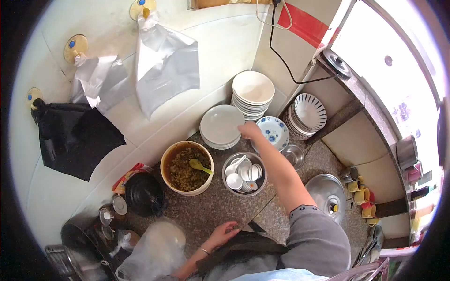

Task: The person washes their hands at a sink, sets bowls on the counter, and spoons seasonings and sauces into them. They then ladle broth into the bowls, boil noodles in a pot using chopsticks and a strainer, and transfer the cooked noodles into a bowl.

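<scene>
My right hand (250, 131) reaches across the counter and pinches the right rim of the top white plate (220, 124) on a stack. A taller stack of white bowls (253, 88) stands just behind it, and a blue-flowered plate (273, 133) lies to its right. Below my right forearm is a steel bowl (226, 186) full of white spoons (243, 172). My left hand (221, 235) is low over the counter's near edge, fingers loosely bent and apart, with nothing in it. A clear plastic bag (161, 243) with something pale inside is beside the left wrist.
A tub (165, 165) of dark chopped food holds a green spoon (199, 165). Left of it sits a black bowl (144, 194). Striped bowls (310, 111), a steel lid (323, 199) and yellow mugs (361, 195) are on the right. Bags (77, 138) hang on the wall.
</scene>
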`<state>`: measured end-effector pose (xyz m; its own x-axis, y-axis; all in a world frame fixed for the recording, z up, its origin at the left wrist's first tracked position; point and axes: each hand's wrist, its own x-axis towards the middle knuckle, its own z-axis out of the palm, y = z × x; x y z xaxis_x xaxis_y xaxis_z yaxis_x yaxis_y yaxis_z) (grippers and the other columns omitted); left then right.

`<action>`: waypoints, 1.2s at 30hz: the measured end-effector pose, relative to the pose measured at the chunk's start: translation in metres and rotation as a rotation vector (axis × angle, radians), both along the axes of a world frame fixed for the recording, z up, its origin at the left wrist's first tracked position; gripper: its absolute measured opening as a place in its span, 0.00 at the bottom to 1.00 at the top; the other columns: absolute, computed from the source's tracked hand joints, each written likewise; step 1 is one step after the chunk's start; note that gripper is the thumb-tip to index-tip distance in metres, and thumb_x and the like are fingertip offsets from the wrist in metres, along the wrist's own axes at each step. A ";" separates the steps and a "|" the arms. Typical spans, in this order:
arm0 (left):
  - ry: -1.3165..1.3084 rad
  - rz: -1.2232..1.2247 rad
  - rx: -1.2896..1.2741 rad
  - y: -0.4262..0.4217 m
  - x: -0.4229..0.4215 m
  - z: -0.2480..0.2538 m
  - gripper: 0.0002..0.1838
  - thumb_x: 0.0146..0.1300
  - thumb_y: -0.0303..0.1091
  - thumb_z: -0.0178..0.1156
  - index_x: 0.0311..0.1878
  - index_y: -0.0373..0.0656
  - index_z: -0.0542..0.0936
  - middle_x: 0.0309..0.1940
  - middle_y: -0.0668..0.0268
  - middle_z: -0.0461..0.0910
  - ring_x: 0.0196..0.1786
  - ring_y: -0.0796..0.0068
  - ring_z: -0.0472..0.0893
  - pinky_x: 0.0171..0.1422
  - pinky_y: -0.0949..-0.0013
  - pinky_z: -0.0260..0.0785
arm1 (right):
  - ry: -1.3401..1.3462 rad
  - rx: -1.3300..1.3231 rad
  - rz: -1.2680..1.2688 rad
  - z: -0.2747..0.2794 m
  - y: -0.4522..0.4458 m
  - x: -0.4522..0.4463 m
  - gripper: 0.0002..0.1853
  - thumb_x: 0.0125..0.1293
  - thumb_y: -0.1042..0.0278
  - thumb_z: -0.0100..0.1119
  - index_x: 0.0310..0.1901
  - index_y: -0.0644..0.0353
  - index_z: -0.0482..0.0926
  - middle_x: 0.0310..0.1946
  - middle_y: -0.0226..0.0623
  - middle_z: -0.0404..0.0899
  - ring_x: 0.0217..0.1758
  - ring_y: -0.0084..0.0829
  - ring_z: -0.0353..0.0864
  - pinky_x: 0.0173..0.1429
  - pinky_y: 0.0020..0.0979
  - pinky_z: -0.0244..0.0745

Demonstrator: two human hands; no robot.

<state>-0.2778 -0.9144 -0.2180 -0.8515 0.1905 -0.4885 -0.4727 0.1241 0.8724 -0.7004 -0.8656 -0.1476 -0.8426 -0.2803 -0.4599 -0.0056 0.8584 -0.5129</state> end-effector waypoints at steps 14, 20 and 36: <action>0.067 0.427 0.451 0.016 -0.128 0.036 0.19 0.60 0.37 0.53 0.53 0.38 0.68 0.48 0.63 0.71 0.48 0.69 0.74 0.52 0.65 0.68 | 0.907 0.553 0.617 0.146 0.019 0.056 0.05 0.46 0.64 0.57 0.23 0.52 0.81 0.25 0.34 0.80 0.30 0.32 0.81 0.28 0.31 0.73; 0.164 0.470 0.827 0.058 -0.175 0.052 0.28 0.59 0.30 0.50 0.63 0.48 0.54 0.53 0.60 0.65 0.51 0.63 0.73 0.53 0.61 0.68 | 0.870 0.369 0.301 0.190 0.174 0.153 0.12 0.50 0.61 0.52 0.18 0.59 0.76 0.18 0.40 0.76 0.24 0.41 0.78 0.27 0.39 0.72; -0.221 -0.646 0.451 0.474 0.048 0.050 0.20 0.59 0.24 0.47 0.56 0.40 0.63 0.49 0.61 0.71 0.47 0.67 0.75 0.49 0.61 0.72 | 0.167 0.364 -0.738 0.092 0.643 0.613 0.23 0.57 0.52 0.45 0.22 0.67 0.77 0.23 0.54 0.76 0.30 0.52 0.76 0.39 0.45 0.71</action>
